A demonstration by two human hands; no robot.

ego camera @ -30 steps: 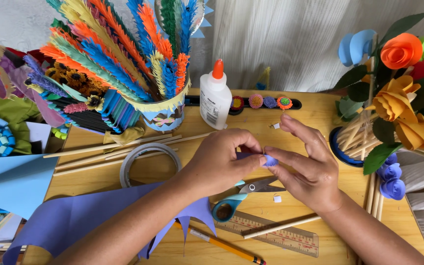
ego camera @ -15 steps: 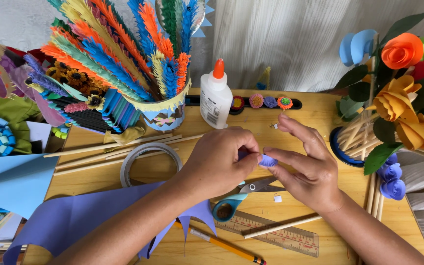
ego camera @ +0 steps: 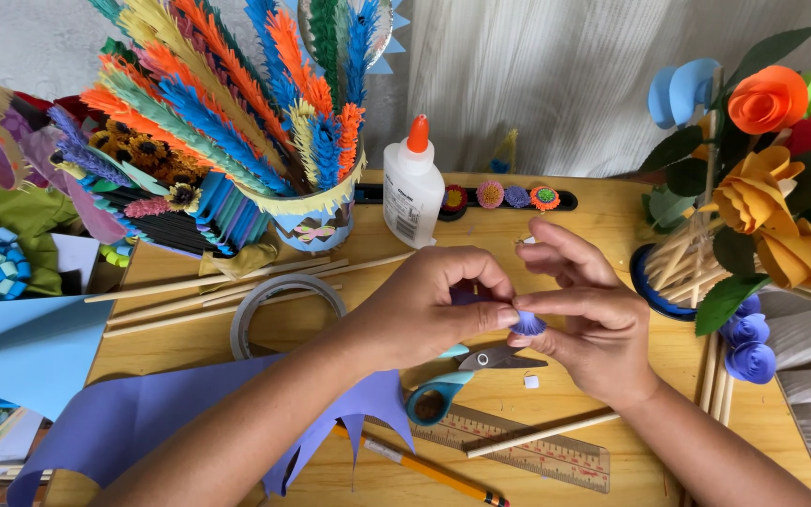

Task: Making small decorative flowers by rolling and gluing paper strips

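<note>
A small rolled purple paper piece (ego camera: 528,325) is pinched between the fingertips of both hands above a wooden table (ego camera: 603,221). My left hand (ego camera: 424,305) grips it from the left with thumb and forefinger. My right hand (ego camera: 586,319) holds it from the right, its other fingers spread. Directly below the hands lie scissors (ego camera: 466,374) with blue handles and a tiny white scrap (ego camera: 531,381).
A white glue bottle (ego camera: 414,188), a cup of colourful paper feathers (ego camera: 312,211), a tape ring (ego camera: 279,305), wooden sticks (ego camera: 190,291), purple paper sheet (ego camera: 143,422), a pencil (ego camera: 424,468), a ruler (ego camera: 518,446). Paper flowers in a vase (ego camera: 772,188) stand at right.
The hands have stayed in place. The fingers have shifted slightly around the purple paper piece, the right forefinger now lying over it.
</note>
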